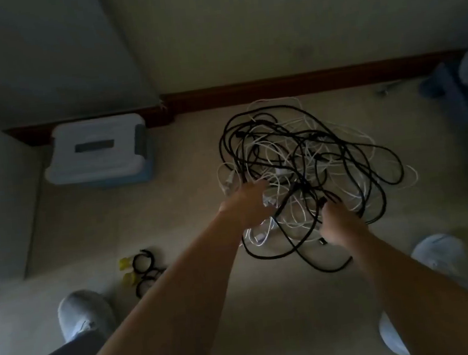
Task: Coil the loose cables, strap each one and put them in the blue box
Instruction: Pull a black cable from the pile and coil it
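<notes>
Clearly the job is barely begun: no cable is coiled or strapped, and none is in the box. All the cables (312,163) lie in one loose heap on the floor (172,207), centre right of the frame, with thick, matte black cords looping wide over thinner, glossy white ones.

My left grip (248,204) reaches into the near left edge of the heap with its fingers stretched forward among white strands. Motion blur keeps me from telling whether it has hold of anything. My right grip (337,225), at the lower edge of the heap, is curled round a black cable (323,204), whose end sticks up out of it.

The blue box (128,176) stands at the upper left against a dark wooden skirting board (303,79). It is a rounded plastic tub with a pale lid, which is on, and it sits well apart from the heap. The straps (144,269), which look like thin black loops with small yellow tags, lie unused at the lower left, near my pale shoe (82,314).

I judge that untangling one cable comes first; coiling, strapping and boxing all remain.
</notes>
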Demonstrator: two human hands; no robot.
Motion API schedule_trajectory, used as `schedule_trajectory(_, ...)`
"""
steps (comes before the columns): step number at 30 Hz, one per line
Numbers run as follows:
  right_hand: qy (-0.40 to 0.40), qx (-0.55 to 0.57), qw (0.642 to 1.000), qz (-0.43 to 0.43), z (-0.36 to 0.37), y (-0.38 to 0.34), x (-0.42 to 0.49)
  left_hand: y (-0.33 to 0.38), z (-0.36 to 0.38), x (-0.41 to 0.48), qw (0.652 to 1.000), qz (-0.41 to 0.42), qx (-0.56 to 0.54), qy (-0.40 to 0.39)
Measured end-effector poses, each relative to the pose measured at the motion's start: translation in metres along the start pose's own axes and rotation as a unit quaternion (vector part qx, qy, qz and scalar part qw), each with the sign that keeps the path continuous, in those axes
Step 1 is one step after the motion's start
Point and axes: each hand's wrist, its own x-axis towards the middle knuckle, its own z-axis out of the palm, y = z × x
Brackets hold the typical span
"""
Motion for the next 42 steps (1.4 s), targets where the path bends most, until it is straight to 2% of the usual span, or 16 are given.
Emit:
schedule_trajectory(3, -0.078, -0.054, 0.995, -0.015, 0.01, 0.019, 0.005, 0.013, 0.011, 0.012, 0.999, 0.019, 0.013, -0.033)
schedule_trajectory(5, -0.096, -0.067, 0.993, -0.025, 0.019, 0.028, 0.009, 0.023, 0.019, 0.02, 0.999, 0.023, 0.034, -0.028)
schedule_trajectory(11, -0.015, -0.072, 0.996, -0.049, 0.032, 0.037, 0.017, 0.035, 0.033, 0.035, 0.999, -0.021, 0.034, 0.004)
schedule_trajectory(14, 0.028, -0.132, 0.989, -0.067, 0.034, 0.035, 0.017, 0.032, 0.038, 0.041, 0.997, -0.051, 0.049, -0.011)
schedule_trajectory(18, 0.045, -0.194, 0.974, -0.107, 0.04, 0.036, 0.015, 0.023, 0.04, 0.04, 0.996, -0.084, 0.037, -0.012)
schedule_trajectory(25, 0.062, -0.059, 0.98, -0.182, 0.018, 0.014, 0.007, 0.011, 0.028, 0.026, 0.991, -0.101, 0.079, -0.032)
schedule_trajectory(28, -0.002, 0.035, 0.986, -0.165, 0.001, 0.0, -0.001, 0.011, 0.015, 0.015, 0.991, -0.105, 0.07, -0.046)
schedule_trajectory(30, -0.028, 0.05, 0.988, -0.145, -0.007, -0.003, -0.004, 0.009, 0.008, 0.008, 0.992, -0.115, -0.016, -0.056)
schedule_trajectory(33, -0.052, -0.044, 0.994, -0.091, -0.015, -0.004, -0.009, 0.005, -0.001, -0.001, 0.976, -0.095, -0.194, -0.015)
schedule_trajectory(34, -0.03, -0.051, 0.995, -0.075, -0.018, -0.005, -0.012, 0.003, -0.005, -0.006, 0.966, -0.077, -0.247, -0.001)
schedule_trajectory(35, -0.013, -0.022, 0.998, -0.063, -0.02, -0.009, -0.013, 0.003, -0.009, -0.011, 0.953, -0.062, -0.296, 0.007)
schedule_trajectory(37, 0.022, 0.111, 0.991, -0.065, -0.026, -0.023, -0.018, 0.005, -0.02, -0.023, 0.93, -0.038, -0.365, 0.01)
schedule_trajectory(39, 0.057, 0.232, 0.964, -0.115, -0.032, -0.045, -0.025, 0.008, -0.032, -0.032, 0.904, -0.031, -0.426, 0.008)
schedule_trajectory(42, 0.089, 0.29, 0.935, -0.185, -0.048, -0.074, -0.039, 0.016, -0.052, -0.046, 0.856, -0.025, -0.514, -0.048)
